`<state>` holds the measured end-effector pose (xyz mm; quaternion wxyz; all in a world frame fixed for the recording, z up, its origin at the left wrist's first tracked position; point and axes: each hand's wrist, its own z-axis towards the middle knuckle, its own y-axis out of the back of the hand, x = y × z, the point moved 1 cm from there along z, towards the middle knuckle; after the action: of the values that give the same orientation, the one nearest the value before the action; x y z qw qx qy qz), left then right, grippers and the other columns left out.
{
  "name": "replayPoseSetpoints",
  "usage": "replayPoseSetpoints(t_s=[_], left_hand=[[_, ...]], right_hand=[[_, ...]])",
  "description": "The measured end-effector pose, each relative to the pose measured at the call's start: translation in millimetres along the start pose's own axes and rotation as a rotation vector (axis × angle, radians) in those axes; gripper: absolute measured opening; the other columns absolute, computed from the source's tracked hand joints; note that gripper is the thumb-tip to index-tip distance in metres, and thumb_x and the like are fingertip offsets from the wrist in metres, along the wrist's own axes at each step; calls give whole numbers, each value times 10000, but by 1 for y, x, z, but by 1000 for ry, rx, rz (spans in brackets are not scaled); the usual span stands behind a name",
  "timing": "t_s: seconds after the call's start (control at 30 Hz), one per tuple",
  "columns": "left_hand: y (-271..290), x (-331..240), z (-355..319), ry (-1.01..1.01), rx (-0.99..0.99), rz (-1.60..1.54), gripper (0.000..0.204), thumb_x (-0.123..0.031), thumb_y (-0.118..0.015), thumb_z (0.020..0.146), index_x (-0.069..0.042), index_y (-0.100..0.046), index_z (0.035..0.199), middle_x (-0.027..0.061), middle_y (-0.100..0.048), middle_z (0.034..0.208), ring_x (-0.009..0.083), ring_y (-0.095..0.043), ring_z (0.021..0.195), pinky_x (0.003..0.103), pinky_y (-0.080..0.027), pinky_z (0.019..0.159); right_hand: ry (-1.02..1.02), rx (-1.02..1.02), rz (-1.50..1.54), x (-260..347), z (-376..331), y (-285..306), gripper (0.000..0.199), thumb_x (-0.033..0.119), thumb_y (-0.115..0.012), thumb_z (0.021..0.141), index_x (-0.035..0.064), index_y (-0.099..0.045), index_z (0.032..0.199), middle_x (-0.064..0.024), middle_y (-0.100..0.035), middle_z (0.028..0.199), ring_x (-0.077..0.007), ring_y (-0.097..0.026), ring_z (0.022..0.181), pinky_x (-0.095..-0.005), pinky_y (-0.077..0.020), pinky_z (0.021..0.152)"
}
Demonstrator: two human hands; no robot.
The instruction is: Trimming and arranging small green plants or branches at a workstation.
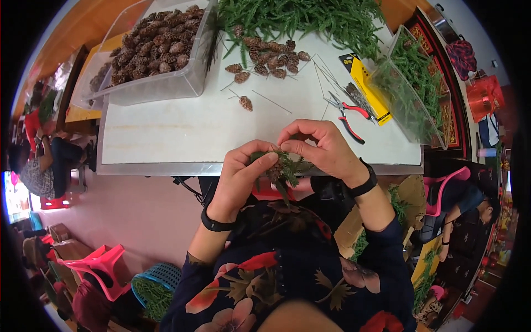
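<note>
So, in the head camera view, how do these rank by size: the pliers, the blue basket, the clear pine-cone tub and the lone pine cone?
Largest to smallest:
1. Clear pine-cone tub
2. Blue basket
3. Red-and-black-handled pliers
4. Lone pine cone

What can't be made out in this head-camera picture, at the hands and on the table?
In the head view:
- Green sprig: partly covered by the left hand.
- What, if anything, the right hand pinches: too small to tell.
- Green branch pile: cut off by the top edge.
- Clear plastic bin: floor hidden by heaped pine cones.
</note>
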<state>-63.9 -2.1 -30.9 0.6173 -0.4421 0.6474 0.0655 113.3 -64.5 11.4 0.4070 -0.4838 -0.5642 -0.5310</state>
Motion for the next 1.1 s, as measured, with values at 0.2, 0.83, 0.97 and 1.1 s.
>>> replayPoseSetpoints(t_s=[0.2, 0.83, 0.97, 1.1], left_hand=[[7, 4, 3, 59, 64, -28, 136, -100, -609, 906, 8, -632, 986, -9, -640, 823, 38, -572, 712, 174, -447, 619], [3, -1, -5, 81, 77, 130, 121, -91, -630, 876, 16, -638, 933, 0, -641, 774, 49, -568, 654, 197, -444, 582], [-5, 0, -8, -21, -60, 392, 123, -90, -649, 864, 29, -632, 888, 13, -641, 759, 56, -577, 669, 210, -445, 583], [-16, 4, -9, -444, -220, 934, 124, -89, -656, 858, 32, -632, 864, 10, -626, 728, 52, -570, 659, 207, -439, 568]], right_hand=[[309, 42, -250, -2, 2, 4, 131, 31, -681, 806, 61, -677, 934, -24, -626, 853, -153, -600, 783, -254, -466, 667], [756, 306, -916, 25, 20, 10, 95, 183, -682, 768, 127, -619, 813, 4, -569, 906, -180, -566, 788, -308, -408, 701], [553, 225, -992, 23, 9, 4, 102, 167, -675, 779, 105, -607, 823, -17, -563, 880, -209, -566, 794, -315, -408, 730], [299, 159, -1007, 21, -1, -3, 88, 139, -658, 795, 80, -606, 834, -30, -576, 892, -236, -573, 796, -340, -431, 696]])
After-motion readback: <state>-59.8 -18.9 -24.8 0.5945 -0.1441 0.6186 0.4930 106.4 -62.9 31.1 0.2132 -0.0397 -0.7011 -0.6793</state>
